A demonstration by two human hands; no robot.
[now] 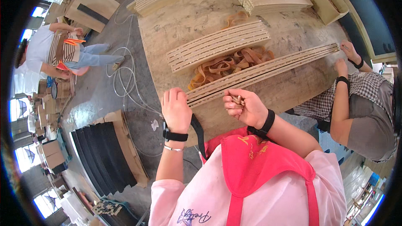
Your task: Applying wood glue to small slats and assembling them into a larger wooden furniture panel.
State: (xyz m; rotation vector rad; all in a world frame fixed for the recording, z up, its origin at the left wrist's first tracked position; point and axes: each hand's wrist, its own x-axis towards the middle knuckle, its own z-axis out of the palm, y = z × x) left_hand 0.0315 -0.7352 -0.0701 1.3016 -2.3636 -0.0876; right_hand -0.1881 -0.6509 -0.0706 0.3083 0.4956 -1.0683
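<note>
Left hand: fingers are being pressed flat, uncurled, on the near end of the long slat bundle lying across the counter.
Right hand: fingers are being curled around small wooden pieces.
Risk: slats could be fanning apart if pressure slips.
Containers: none are being seen; rubber bands are lying loose.

Long bundle of pale wooden slats, lying flat across workbench; tan rubber bands, bunched

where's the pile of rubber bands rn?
Head view, mid-table: the tan rubber bands lie heaped between the shorter slat stack behind and the long slat bundle that the left hand touches.
</note>
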